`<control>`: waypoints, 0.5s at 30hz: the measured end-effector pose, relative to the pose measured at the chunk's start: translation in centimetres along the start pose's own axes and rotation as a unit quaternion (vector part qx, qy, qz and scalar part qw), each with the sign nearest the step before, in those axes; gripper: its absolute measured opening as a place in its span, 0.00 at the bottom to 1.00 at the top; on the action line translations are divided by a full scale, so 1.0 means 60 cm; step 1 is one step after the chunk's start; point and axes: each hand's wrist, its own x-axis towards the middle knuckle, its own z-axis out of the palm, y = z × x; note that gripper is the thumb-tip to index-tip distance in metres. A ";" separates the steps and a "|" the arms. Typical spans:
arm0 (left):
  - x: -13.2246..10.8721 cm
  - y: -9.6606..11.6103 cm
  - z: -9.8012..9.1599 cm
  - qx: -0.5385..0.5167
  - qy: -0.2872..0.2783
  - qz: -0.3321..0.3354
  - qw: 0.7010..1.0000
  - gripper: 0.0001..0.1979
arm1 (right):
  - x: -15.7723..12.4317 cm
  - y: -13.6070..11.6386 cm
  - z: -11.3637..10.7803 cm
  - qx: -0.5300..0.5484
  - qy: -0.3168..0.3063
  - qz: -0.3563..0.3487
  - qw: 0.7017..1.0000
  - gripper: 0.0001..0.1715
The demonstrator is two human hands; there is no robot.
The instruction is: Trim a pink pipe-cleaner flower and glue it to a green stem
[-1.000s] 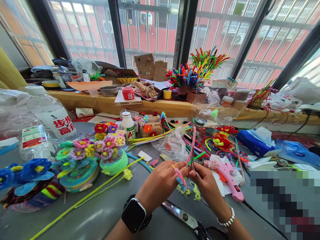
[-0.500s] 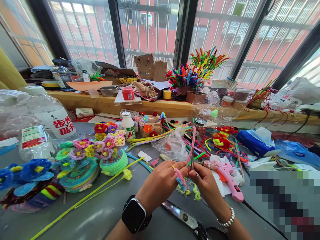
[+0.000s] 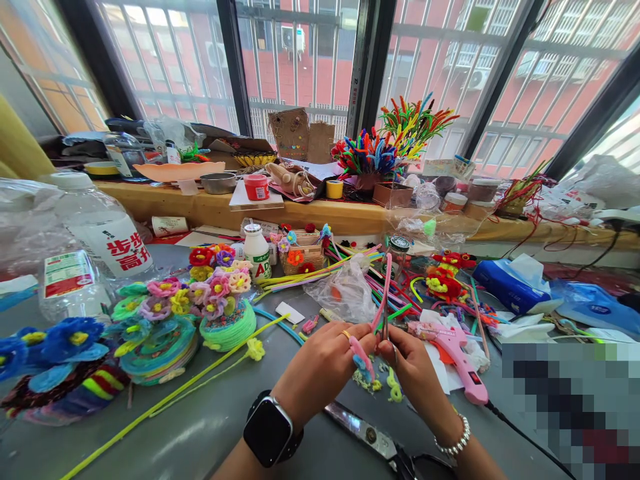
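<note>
In the middle of the head view my left hand is closed on a pink pipe cleaner, whose long end stands up past the fingers. Its lower end curls below that hand, with a bit of blue fuzz beside it. My right hand is closed around small metal scissors, their narrow blades upright against the pink stem. Fingers hide most of the scissor handles. Under the hands lie yellow-green fuzzy scraps. Large scissors rest on the table just below, touched by neither hand.
A pink glue gun with a black cord lies right of my hands. Pipe-cleaner flower pots stand at the left, near a long yellow stem. Behind are a crumpled plastic bag, a white bottle and a blue tissue pack.
</note>
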 end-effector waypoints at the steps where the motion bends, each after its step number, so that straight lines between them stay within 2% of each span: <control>1: -0.001 -0.001 0.001 0.000 0.001 0.000 1.000 0.08 | 0.000 0.000 0.000 -0.005 0.000 0.000 1.000 0.27; 9: -0.002 -0.001 0.000 -0.001 -0.010 -0.004 1.000 0.08 | -0.002 -0.003 0.000 -0.010 -0.004 0.006 1.000 0.26; 15: -0.002 -0.001 0.000 -0.001 0.007 0.005 1.000 0.08 | -0.001 -0.001 0.001 -0.007 -0.003 0.007 1.000 0.26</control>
